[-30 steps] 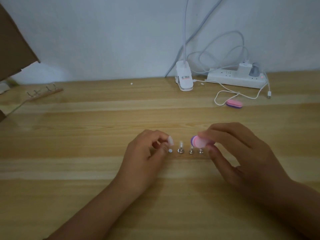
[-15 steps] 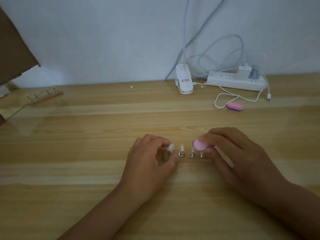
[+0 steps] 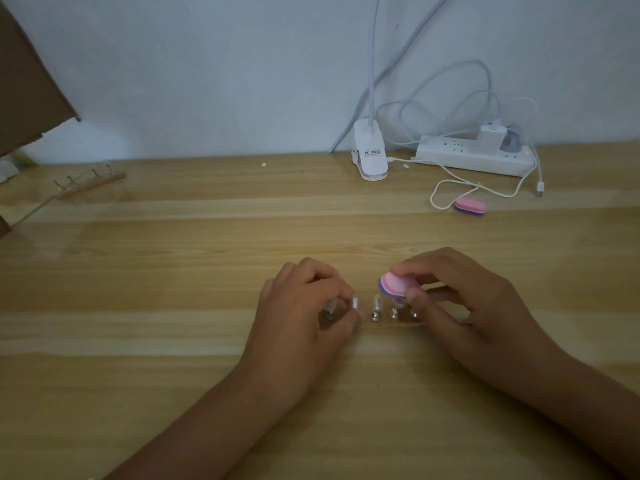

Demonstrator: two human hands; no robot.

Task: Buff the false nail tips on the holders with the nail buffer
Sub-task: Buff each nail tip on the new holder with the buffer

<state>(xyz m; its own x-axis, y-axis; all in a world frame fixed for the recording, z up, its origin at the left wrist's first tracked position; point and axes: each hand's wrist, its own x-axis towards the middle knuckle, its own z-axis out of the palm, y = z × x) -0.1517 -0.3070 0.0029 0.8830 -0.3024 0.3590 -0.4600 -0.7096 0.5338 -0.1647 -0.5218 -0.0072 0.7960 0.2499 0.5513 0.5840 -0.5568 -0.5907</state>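
Observation:
A row of small metal holders (image 3: 384,315) with clear false nail tips stands on the wooden table (image 3: 173,271) between my hands. My left hand (image 3: 304,306) pinches the leftmost nail tip (image 3: 355,303) between thumb and forefinger. My right hand (image 3: 460,299) grips a pink and purple nail buffer (image 3: 393,285) just above the right-hand holders. Whether the buffer touches a tip is hidden by my fingers.
A second pink and purple buffer (image 3: 470,206) lies at the back right among white cables. Behind it are a white power strip (image 3: 474,157) and a clip lamp base (image 3: 370,155). A wooden hook rail (image 3: 86,183) and a cardboard flap (image 3: 24,81) are at the far left.
My right hand has turned the buffer so its pink face shows more, and it sits slightly higher over the right holders. My left hand keeps its pinch on the left tip.

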